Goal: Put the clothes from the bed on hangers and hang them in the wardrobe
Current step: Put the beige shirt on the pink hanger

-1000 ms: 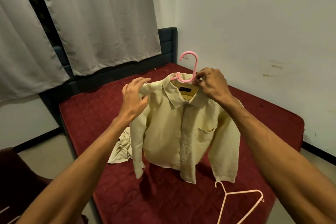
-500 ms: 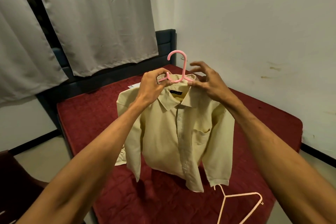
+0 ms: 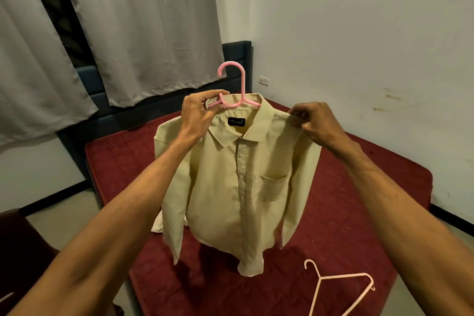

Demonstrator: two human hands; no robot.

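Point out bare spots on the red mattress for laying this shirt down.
Bare dark red mattress lies between the dark blue headboard and the pale yellow button-up shirt, and right of the shirt towards the white wall. Crowded: the pale pink plastic hanger lying near right, crumpled cream cloth behind the shirt's sleeve.

You have the bed (image 3: 123, 161) with its dark red quilted mattress in front of you. A pale pink plastic hanger (image 3: 343, 276) lies near its right corner. A crumpled cream cloth (image 3: 156, 226) lies farther left, mostly hidden.
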